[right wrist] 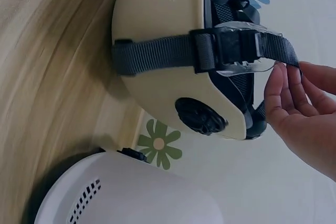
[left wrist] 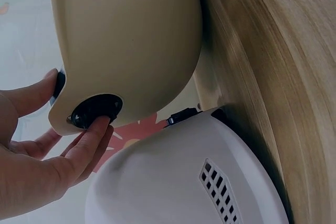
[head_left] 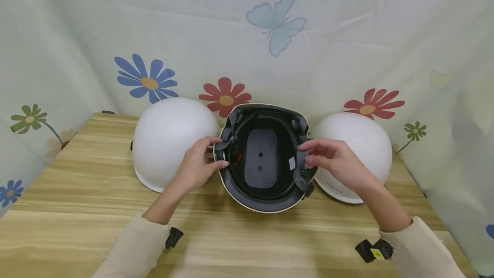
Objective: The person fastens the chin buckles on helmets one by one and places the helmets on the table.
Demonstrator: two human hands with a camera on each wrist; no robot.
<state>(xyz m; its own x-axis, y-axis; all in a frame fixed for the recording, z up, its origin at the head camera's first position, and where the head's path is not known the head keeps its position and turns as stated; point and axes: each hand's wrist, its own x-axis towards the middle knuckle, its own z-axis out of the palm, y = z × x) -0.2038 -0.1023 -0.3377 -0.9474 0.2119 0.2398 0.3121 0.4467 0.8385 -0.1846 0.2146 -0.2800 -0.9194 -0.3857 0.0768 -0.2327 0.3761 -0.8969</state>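
A beige helmet [head_left: 260,158] rests upside down on the table, its black padded inside facing up. My left hand [head_left: 198,164] grips its left rim, thumb on the inner edge and fingertips against a round black knob [left wrist: 97,110] on the shell. On the opposite side, my right hand [head_left: 339,162] pinches the dark webbing chin strap [right wrist: 281,49] between thumb and fingers. A black buckle [right wrist: 236,45] with a clear plastic piece sits on that strap, and part of the strap hangs over the shell's outside. A small red piece [head_left: 239,158] shows inside the helmet.
Two white helmets stand dome up, one on the left [head_left: 173,140] and one on the right [head_left: 356,151], close beside the beige one. The wood-grain table [head_left: 247,248] meets a flower-printed cloth [head_left: 185,33] behind them.
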